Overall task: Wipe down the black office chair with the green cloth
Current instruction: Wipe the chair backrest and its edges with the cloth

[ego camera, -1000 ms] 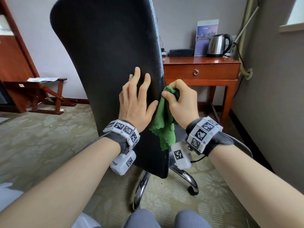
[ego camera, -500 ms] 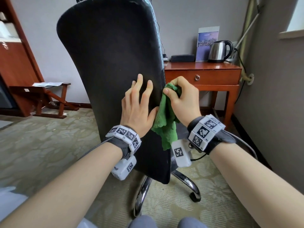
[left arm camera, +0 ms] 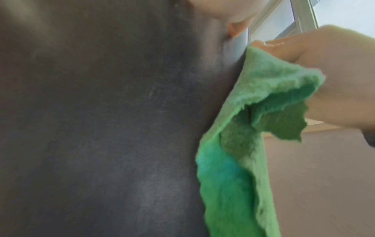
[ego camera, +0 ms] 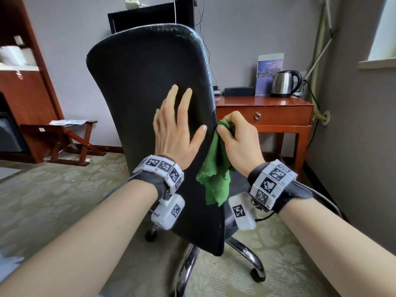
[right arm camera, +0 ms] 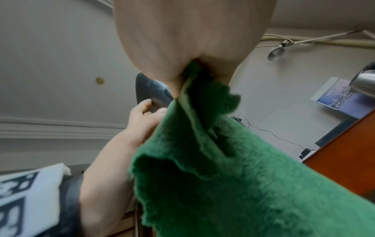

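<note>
The black office chair (ego camera: 139, 86) stands in front of me with the back of its backrest (left arm camera: 101, 128) facing me. My left hand (ego camera: 177, 129) lies flat on that backrest, fingers straight and spread. My right hand (ego camera: 237, 142) grips the bunched green cloth (ego camera: 216, 174) against the backrest's right edge, about halfway up. The cloth (left arm camera: 243, 144) hangs down below the fist along that edge. In the right wrist view the cloth (right arm camera: 233, 168) spills out of my palm (right arm camera: 192, 40). The chair's seat is mostly hidden behind the backrest.
A red-brown wooden desk (ego camera: 267, 112) with a drawer stands right behind the chair, carrying a steel kettle (ego camera: 282, 83) and a card. A wall (ego camera: 353, 146) is close on the right. The chrome wheeled base (ego camera: 242, 256) spreads over patterned carpet. A folding wooden rack (ego camera: 64, 140) stands at left.
The head view has tilted up, showing the backrest's top and a dark screen behind it. My right hand with the cloth has slid slightly down the edge; my left hand stays flat.
</note>
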Demonstrator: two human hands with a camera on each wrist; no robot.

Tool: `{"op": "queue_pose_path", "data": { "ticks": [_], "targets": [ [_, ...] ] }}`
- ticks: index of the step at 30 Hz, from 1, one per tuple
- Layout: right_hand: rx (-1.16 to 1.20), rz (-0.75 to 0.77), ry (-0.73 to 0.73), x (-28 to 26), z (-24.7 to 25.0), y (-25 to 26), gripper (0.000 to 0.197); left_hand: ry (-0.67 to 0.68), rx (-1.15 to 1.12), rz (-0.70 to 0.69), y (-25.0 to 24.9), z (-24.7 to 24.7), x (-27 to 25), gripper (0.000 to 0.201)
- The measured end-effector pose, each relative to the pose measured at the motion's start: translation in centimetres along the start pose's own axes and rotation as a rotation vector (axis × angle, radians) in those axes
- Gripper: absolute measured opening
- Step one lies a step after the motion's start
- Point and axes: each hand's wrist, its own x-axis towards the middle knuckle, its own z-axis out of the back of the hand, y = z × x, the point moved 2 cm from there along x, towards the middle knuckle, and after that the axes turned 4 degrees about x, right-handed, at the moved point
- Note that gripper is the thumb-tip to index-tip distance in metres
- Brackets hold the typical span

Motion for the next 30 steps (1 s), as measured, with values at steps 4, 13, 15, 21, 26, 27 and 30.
{"op": "queue_pose_path", "data": {
  "ticks": [4,13,15,21,26,27,30],
  "targets": [
    [0.016,0.082,-0.078,2.7,-0.1,1.9,0.012,0.021,0.005,-0.004,-0.4,-0.4,-0.3,0.081],
    [0.028,0.055,-0.061,2.3,0.0,0.1,0.016,0.020,0.057,-0.014,-0.1,-0.6,0.1,0.082],
    [0.026,0.047,-0.047,2.1,-0.1,0.2,0.017,0.028,0.066,-0.007,-0.2,-0.8,0.1,0.081],
    [0.023,0.161,-0.087,6.9,0.7,4.2,0.021,0.014,0.076,-0.001,-0.5,-0.9,0.0,0.080],
    [0.003,0.178,-0.106,5.9,0.6,3.5,0.022,0.017,0.082,-0.010,-0.4,-0.9,-0.1,0.081],
    [0.000,0.175,-0.097,5.1,0.3,2.8,0.021,0.014,0.082,-0.009,-0.4,-0.9,-0.1,0.079],
    [-0.017,0.168,-0.062,3.8,0.1,1.7,0.018,0.022,0.074,-0.006,-0.5,-0.9,0.0,0.078]
  ]
}}
